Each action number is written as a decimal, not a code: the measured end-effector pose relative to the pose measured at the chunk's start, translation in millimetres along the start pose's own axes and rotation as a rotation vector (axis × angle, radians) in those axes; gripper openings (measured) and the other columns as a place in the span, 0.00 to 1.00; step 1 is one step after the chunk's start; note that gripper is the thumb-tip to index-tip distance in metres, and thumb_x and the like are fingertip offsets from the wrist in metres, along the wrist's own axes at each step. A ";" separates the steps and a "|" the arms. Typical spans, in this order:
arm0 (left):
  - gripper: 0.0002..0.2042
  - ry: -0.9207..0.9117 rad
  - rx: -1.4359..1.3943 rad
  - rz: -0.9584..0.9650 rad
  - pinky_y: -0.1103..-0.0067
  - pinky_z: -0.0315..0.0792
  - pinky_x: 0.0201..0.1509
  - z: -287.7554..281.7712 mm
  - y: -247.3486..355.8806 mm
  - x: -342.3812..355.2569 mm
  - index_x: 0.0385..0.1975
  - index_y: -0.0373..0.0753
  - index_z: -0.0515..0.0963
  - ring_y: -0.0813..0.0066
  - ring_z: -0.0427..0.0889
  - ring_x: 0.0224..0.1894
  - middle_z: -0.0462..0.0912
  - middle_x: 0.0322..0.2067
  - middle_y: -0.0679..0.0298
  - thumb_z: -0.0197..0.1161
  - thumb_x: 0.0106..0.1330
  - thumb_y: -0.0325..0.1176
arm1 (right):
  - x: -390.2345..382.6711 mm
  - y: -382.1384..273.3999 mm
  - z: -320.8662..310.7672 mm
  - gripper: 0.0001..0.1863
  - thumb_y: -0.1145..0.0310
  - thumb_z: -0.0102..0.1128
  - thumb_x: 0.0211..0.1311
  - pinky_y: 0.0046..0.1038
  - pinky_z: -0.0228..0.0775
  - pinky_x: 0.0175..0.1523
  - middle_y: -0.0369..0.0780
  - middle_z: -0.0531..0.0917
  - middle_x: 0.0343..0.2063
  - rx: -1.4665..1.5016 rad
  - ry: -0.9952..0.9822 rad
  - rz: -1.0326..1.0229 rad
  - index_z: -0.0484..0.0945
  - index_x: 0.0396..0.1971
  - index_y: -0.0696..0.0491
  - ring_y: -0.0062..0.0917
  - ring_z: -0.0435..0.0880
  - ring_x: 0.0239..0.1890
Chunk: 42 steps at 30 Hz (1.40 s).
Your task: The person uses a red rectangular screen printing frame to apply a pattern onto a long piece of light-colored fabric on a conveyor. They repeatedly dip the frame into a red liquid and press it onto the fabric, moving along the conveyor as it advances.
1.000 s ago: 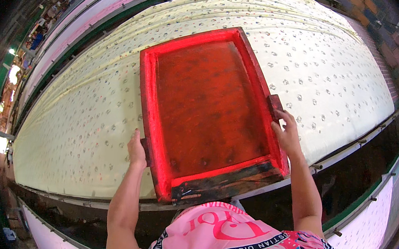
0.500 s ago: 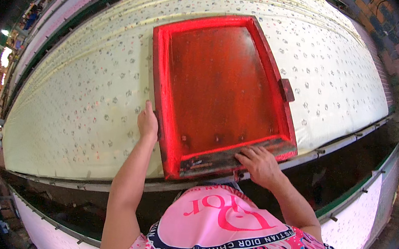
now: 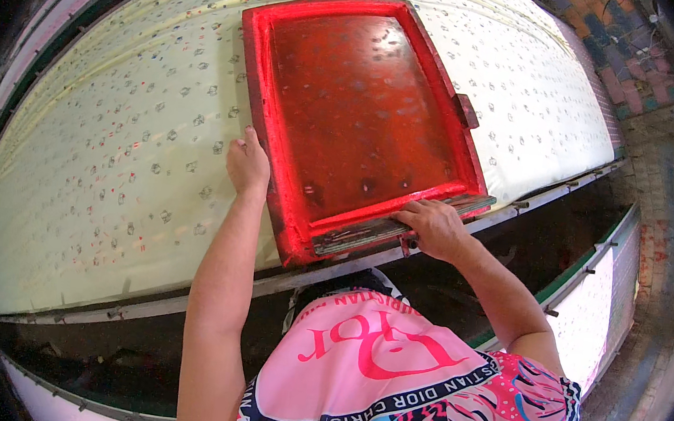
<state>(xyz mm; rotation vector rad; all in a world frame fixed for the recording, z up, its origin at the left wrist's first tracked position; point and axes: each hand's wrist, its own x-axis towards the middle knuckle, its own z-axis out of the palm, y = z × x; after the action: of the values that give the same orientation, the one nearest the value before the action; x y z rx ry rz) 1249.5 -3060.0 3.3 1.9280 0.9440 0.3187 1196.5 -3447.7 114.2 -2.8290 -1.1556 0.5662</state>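
A screen-printing frame [image 3: 256, 109] with red-smeared rims lies over pale printed fabric on a long table. Its mesh [image 3: 354, 115] is dark red and glossy, with pale specks. My left hand [image 3: 249, 163] is closed at the frame's left side, thumb up; the other fingers are mostly hidden. Along the near rim rests a long, flat squeegee [image 3: 359, 235], dark and paint-stained. My right hand [image 3: 433, 226] grips its top edge right of the middle, fingers bent over it. A dark block-shaped handle [image 3: 467, 111] juts from the frame's right side.
Pale fabric [image 3: 113, 181] with small dark and red motifs spreads around the frame, wrinkled at the far side. A metal rail [image 3: 545, 196] with small stops edges the table near me. Another table [image 3: 588, 304] stands behind at right. Paving [image 3: 634, 77] lies beyond.
The view has shifted, so frame and table appear higher and further left. Both hands keep their places on frame and squeegee. The mesh looks shinier and more speckled.
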 end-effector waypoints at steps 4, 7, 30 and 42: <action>0.34 0.005 -0.092 -0.010 0.57 0.78 0.60 1.9 5.7 -8.0 0.51 0.25 0.83 0.47 0.88 0.53 0.88 0.49 0.42 0.56 0.82 0.61 | -6.7 -3.7 18.4 0.34 0.71 0.76 0.51 0.41 0.80 0.63 0.39 0.87 0.58 0.010 0.154 -0.057 0.84 0.64 0.46 0.41 0.87 0.59; 0.35 0.003 -0.116 0.013 0.59 0.78 0.60 2.7 5.2 -8.1 0.53 0.25 0.82 0.49 0.88 0.54 0.88 0.49 0.43 0.57 0.82 0.62 | -0.8 -1.5 22.7 0.35 0.70 0.76 0.51 0.41 0.79 0.64 0.39 0.87 0.57 -0.009 0.200 -0.096 0.84 0.64 0.45 0.40 0.88 0.59; 0.21 0.068 -0.195 0.066 0.71 0.74 0.56 8.0 2.6 -6.7 0.53 0.33 0.80 0.69 0.80 0.48 0.82 0.47 0.59 0.59 0.84 0.49 | 383.5 149.9 -86.4 0.17 0.70 0.62 0.71 0.47 0.87 0.58 0.45 0.89 0.50 -0.193 0.382 -0.024 0.85 0.57 0.48 0.45 0.92 0.54; 0.24 0.192 -0.132 -0.026 0.72 0.74 0.56 9.0 6.5 -9.2 0.61 0.33 0.78 0.69 0.79 0.49 0.82 0.52 0.58 0.61 0.83 0.50 | 518.0 215.2 -141.6 0.21 0.69 0.58 0.75 0.47 0.86 0.63 0.45 0.91 0.56 -0.225 0.414 -0.013 0.84 0.64 0.43 0.44 0.90 0.60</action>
<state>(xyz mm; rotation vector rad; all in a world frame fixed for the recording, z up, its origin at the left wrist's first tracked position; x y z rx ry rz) 1251.6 -3074.2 5.3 1.7858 1.0456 0.5456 1730.0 -3234.7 45.4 -2.9102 -1.2134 -0.1606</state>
